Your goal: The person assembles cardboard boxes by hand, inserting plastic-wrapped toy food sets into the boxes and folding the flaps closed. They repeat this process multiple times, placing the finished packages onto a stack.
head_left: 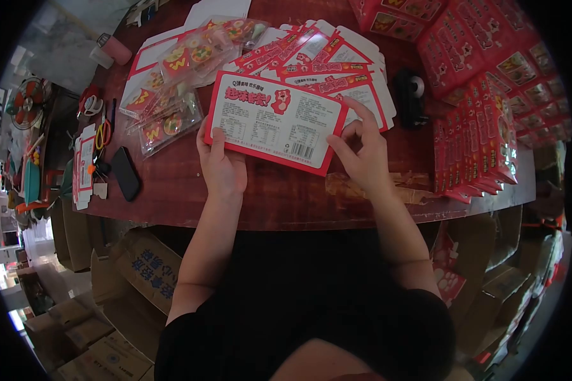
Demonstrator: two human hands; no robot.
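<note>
Overlapping clear packets (171, 124) could have slid if bumped by the left hand (225, 174), which pinched the left end of the box (267, 130) above the table (279, 206). The right hand (367, 162) pinched its right edge; too hard a squeeze could have creased it.

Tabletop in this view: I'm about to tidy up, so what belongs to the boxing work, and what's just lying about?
Likely in the work:
- printed box, in left hand and right hand
- loose printed cartons
- clear picture packs
- row of red boxes

Apparently lying about:
- black phone-like slab
- yellow-handled scissors
- pink bottle
</note>
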